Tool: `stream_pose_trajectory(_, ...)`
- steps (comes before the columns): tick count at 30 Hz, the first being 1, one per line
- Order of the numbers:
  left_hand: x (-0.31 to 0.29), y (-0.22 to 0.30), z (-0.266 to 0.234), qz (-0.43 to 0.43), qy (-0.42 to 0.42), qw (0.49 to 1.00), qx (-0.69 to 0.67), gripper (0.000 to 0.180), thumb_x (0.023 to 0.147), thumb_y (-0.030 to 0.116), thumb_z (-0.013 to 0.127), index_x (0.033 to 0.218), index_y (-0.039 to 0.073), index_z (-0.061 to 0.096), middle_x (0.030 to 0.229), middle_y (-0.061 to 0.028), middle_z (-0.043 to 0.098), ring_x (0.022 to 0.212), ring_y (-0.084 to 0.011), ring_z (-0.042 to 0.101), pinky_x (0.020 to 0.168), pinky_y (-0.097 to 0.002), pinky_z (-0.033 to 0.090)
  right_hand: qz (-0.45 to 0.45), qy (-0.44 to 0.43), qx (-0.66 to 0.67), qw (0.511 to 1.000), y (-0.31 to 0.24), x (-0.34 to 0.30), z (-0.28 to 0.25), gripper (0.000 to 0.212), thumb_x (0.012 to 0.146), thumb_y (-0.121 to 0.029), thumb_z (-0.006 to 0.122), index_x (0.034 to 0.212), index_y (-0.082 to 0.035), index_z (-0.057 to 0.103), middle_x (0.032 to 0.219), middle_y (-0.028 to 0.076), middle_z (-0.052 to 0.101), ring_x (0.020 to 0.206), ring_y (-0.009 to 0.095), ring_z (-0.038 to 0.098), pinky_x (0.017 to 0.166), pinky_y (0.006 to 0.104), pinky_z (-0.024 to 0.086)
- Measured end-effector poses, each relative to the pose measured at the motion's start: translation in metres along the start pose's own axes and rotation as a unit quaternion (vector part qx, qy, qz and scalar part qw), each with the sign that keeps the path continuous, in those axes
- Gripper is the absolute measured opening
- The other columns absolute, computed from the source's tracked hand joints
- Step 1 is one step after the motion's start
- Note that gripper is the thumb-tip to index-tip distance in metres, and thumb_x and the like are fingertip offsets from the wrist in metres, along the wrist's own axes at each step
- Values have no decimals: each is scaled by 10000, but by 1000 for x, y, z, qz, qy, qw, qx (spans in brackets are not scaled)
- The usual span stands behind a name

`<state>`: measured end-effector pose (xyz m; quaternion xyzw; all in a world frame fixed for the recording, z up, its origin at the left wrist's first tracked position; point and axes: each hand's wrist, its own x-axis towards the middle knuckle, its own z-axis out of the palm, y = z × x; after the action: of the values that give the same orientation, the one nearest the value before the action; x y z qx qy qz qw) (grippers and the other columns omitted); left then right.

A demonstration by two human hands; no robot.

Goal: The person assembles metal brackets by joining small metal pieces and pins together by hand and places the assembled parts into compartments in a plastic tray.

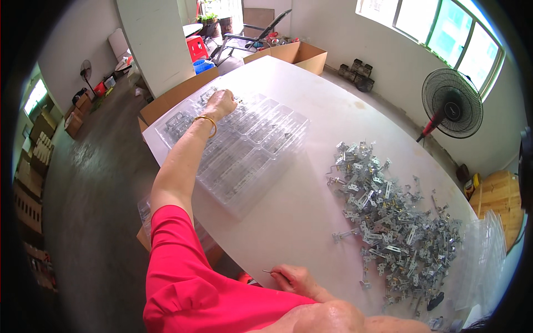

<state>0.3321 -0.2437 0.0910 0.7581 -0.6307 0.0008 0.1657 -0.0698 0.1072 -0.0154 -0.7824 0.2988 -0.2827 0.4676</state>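
Bare left hand (pixel 222 104), knuckles up, is held over the far part of a stack of clear, rectangular plastic compartment trays (pixel 233 201). Fingertips are hidden, so whether anything is gripped cannot be told. Small silvery metal parts (pixel 180 123) are contained around this hand, the dividers apparently serving to stop them mixing. Stack is set toward the left of the white table (pixel 305 213), presumably to suit the left arm's reach. Nearer the body, a thin, rod-like metal piece (pixel 267 271) is pinched in the fingers of the bare right hand (pixel 297 280), one end projecting leftward, probably left free on purpose. Right of that grip, a loose, tangled heap of silver metal brackets (pixel 388 222) is spread, likely for easy picking. Past the heap, clear, flat plastic sheets or bags (pixel 484 258) are laid.
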Motion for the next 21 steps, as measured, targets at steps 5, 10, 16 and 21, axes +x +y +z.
stream_pose_trajectory(5,0,1,-2,-7,-7,1000,13,260,805,203,645,970,51,777,1013,-248,728,999,-384,712,896,-445,554,-4,3,2,1000,0,-1,1,63,927,-97,676,976,-60,662,817,153,668,714,343,669,616,396,526)
stream_pose_trajectory(10,-4,7,-6,-8,-8,1000,20,291,808,181,628,993,3,765,1052,-275,714,1035,-401,700,930,-450,546,-8,6,0,1000,1,-4,3,62,928,-90,672,979,-57,660,809,161,666,703,348,668,613,398,527)
stream_pose_trajectory(16,12,10,7,-32,-24,998,51,311,790,141,610,1020,-14,753,1096,-294,698,1087,-412,684,966,-451,536,-24,31,16,999,7,-5,8,67,924,-85,670,980,-51,657,801,171,664,700,354,671,616,404,530)
stream_pose_trajectory(21,3,-8,-7,36,63,997,34,267,775,271,669,864,35,755,914,-234,726,909,-407,711,809,-485,547,-25,44,24,998,11,-5,9,87,907,-92,675,990,-63,680,814,172,676,717,340,680,619,390,539)
